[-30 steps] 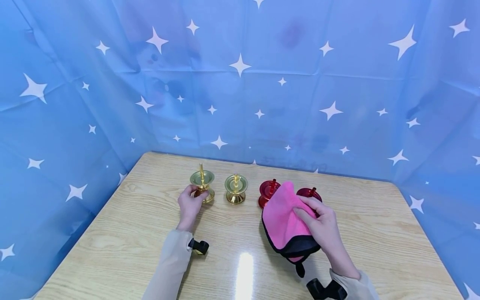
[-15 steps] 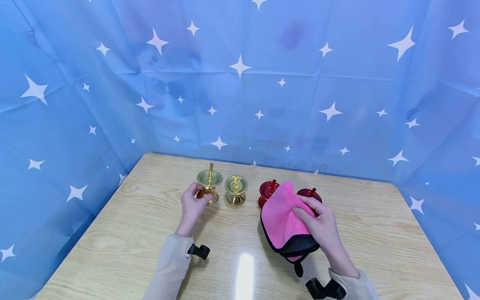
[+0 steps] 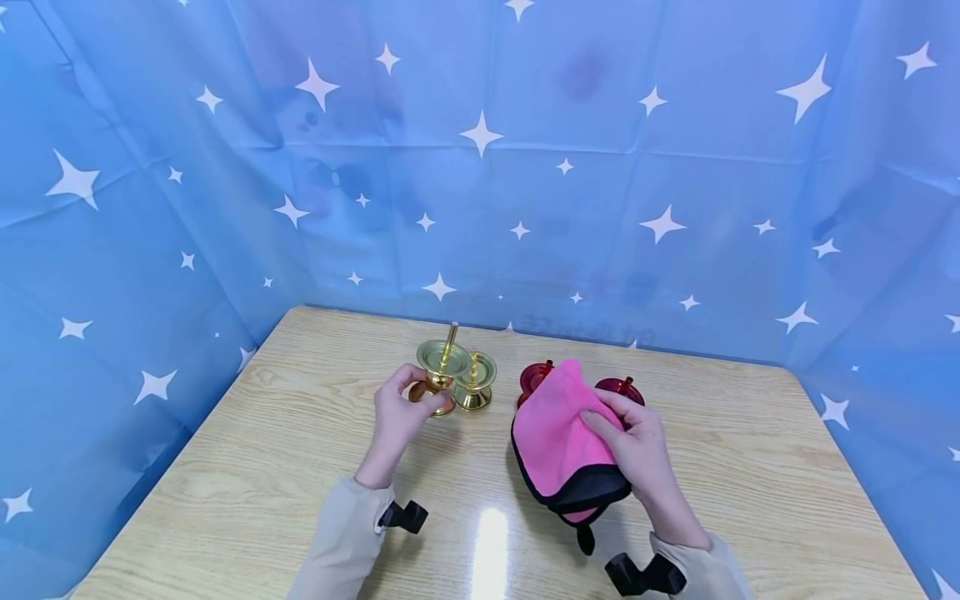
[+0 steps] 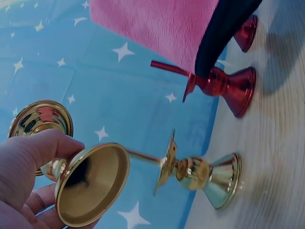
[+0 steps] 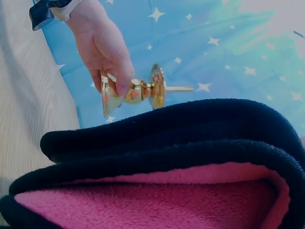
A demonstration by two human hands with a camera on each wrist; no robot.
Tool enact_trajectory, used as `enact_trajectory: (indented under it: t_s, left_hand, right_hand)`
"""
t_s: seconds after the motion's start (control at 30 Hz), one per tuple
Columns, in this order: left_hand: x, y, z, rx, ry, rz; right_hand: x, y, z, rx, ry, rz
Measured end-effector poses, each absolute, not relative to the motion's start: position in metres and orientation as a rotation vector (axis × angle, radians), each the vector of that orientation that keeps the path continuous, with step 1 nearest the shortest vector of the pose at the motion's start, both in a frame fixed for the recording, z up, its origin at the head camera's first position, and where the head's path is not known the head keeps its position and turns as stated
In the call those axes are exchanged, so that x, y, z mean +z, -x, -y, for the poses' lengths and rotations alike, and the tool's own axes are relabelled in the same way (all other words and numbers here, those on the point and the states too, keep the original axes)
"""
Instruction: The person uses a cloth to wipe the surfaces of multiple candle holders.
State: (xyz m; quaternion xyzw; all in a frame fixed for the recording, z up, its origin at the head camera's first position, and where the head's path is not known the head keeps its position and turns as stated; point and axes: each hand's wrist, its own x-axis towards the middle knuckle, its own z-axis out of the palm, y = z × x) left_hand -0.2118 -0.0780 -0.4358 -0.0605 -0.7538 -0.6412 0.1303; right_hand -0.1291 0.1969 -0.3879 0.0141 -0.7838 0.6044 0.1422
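Note:
My left hand (image 3: pixel 397 412) grips a gold candle holder (image 3: pixel 442 358) by its waist, with its wide dish and thin upright tube on top. The left wrist view shows the hollow underside of its foot (image 4: pixel 93 186), off the table. A second gold candle holder (image 3: pixel 476 395) stands just to the right, partly covered by the held one in the head view. My right hand (image 3: pixel 637 442) pinches a folded pink cloth (image 3: pixel 562 446) with black edging, thumb on the near face. The cloth hangs in front of two red candle holders, one left (image 3: pixel 534 378) and one right (image 3: pixel 621 387), hiding much of both.
A light wooden table (image 3: pixel 262 467) carries everything, with a bright light reflection near its front. Blue star-patterned curtains (image 3: pixel 480 183) rise behind the table and at its sides. Black wrist cameras (image 3: pixel 405 517) sit on both sleeves.
My left hand has moved right with the gold candle holder, now tilted and up against the second one in the head view. The right hand and cloth have shifted slightly left.

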Motion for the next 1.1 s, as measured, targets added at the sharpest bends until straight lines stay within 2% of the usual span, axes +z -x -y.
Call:
enact_trajectory:
  t_s: [0.47, 0.83, 1.1]
  left_hand:
    - [-0.428, 0.200, 0.061, -1.792, 0.325, 2.213]
    - [-0.422, 0.194, 0.049, -1.638, 0.402, 2.292]
    - [-0.420, 0.190, 0.040, -1.532, 0.463, 2.301]
  right_hand:
    - [-0.387, 0.132, -0.194, 1.811, -0.033, 2.266]
    - [-0.383, 0.136, -0.191, 2.012, 0.122, 2.233]
    - [-0.372, 0.138, -0.192, 2.401, 0.261, 2.041]
